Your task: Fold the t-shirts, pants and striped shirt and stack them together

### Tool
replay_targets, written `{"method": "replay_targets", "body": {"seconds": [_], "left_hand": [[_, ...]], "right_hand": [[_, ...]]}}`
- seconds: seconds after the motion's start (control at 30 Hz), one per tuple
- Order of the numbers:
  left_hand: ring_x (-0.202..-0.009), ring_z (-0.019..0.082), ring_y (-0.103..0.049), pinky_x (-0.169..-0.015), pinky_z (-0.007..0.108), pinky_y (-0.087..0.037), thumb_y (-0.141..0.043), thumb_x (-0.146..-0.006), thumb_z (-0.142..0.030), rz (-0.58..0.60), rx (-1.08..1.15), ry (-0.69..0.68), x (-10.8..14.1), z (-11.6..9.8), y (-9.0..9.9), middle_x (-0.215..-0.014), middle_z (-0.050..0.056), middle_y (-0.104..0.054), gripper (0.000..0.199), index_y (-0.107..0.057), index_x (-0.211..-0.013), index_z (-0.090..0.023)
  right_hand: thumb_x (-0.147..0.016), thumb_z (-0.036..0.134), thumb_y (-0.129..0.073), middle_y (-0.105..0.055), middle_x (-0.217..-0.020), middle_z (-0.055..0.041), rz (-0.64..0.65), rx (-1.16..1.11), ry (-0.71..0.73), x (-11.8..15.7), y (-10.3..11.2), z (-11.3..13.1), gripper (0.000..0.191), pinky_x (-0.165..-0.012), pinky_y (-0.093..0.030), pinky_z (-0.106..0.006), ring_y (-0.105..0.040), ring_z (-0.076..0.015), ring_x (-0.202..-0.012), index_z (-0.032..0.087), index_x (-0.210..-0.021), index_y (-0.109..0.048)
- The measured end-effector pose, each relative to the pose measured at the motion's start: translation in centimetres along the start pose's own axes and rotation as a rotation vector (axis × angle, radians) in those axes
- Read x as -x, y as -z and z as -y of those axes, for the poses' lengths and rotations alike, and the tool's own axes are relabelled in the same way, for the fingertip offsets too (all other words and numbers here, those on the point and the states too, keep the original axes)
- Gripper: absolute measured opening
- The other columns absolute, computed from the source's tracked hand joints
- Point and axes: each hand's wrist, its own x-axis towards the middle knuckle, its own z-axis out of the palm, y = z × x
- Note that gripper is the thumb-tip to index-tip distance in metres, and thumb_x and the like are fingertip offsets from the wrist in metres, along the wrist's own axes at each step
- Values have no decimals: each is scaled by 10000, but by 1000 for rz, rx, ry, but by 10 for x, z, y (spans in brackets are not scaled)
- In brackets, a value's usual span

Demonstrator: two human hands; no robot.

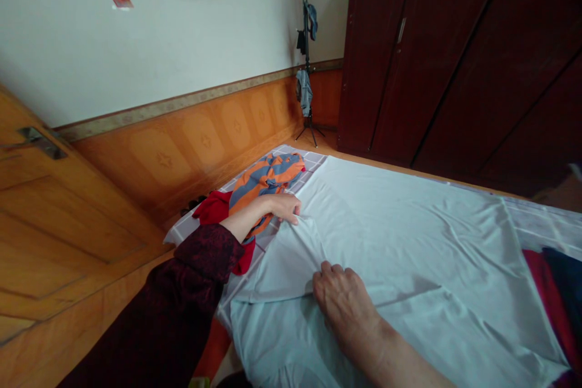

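Observation:
A large pale mint-white cloth (386,212) lies spread over the bed or table, with soft creases on its right half and a fold running across its near left part. My left hand (284,206), in a dark red sleeve, pinches the cloth's left edge and lifts it slightly, so that a taut ridge runs toward my right hand. Nearer to me, my right hand (343,300) has its fingers curled down and closed on the fold of the same cloth. Its fingertips are partly hidden. Part of the cloth hangs over the near edge.
Left of the cloth lie an orange and grey striped garment (254,185) and red fabric (213,208) on a checked cover (313,163). Red and navy clothes (561,291) lie at the right. Beyond stand a coat rack (306,42) and dark wardrobe (427,60); a wooden door (54,218) is left.

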Motion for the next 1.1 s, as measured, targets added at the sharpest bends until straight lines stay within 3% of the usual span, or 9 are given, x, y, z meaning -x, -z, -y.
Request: {"method": "replay_targets", "body": {"seconds": [0.1, 0.27, 0.33, 0.47, 0.57, 0.63, 0.93, 1.1], "left_hand": [[-572, 114, -519, -517, 201, -340, -611, -697, -222, -36, -19, -21, -3, -2, -4, -609, -39, -549, 60, -582, -694, -169], [-472, 82, -505, -485, 189, -336, -515, -804, -307, -50, 20, -77, -4, 0, -9, -617, -57, -544, 145, -584, -799, -180], [-472, 84, -498, -485, 191, -332, -557, -779, -320, -54, 20, -84, -3, 5, -8, -623, -55, -553, 152, -593, -822, -179], [-573, 109, -507, -522, 198, -326, -608, -727, -258, -77, 2, -116, -1, 10, -9, -649, -35, -573, 92, -607, -755, -170], [-607, 109, -504, -549, 197, -332, -558, -779, -251, -94, 18, -162, -1, 8, -13, -664, -35, -580, 95, -608, -757, -174], [-600, 107, -500, -556, 197, -333, -532, -811, -259, -109, 34, -182, -2, 6, -16, -649, -39, -570, 115, -606, -784, -176], [-571, 102, -499, -524, 192, -314, -487, -851, -245, -157, 49, -174, 1, 6, -21, -621, -47, -545, 117, -575, -815, -176], [-710, 135, -558, -598, 201, -360, -571, -812, -288, -198, -14, -121, 2, 7, -22, -747, -20, -600, 106, -589, -855, -192]], "right_hand": [[-690, 42, -561, -633, -810, -89, -90, 63, 30, 8, -6, -1, 232, -590, -407, -345, -580, -222, -715, 164, -865, -650], [-685, 92, -560, -660, -998, -114, -502, 198, 108, 21, -40, -3, 321, -759, -428, -388, -596, -246, -845, 144, -990, -644], [-674, 77, -560, -671, -962, -105, -530, 192, 93, 20, -48, -4, 307, -746, -432, -383, -607, -239, -811, 138, -964, -644], [-722, 44, -555, -677, -940, -82, -357, 64, 19, 6, -36, -6, 271, -651, -437, -319, -640, -209, -786, 157, -959, -619], [-845, 144, -528, -665, -795, -48, -125, -81, -158, -8, -16, -12, 84, -511, -369, -273, -651, -177, -653, 170, -887, -596], [-884, 224, -515, -655, -766, -51, -53, -120, -263, -14, -8, -16, 91, -477, -325, -268, -663, -185, -650, 164, -862, -579], [-844, 100, -487, -672, -742, -40, -17, -105, -278, -16, -12, -28, 126, -466, -256, -278, -677, -191, -655, 182, -777, -556], [-826, 91, -511, -665, -716, -43, -55, -44, -258, -12, -14, -30, 98, -471, -275, -270, -670, -194, -627, 177, -792, -544]]}}
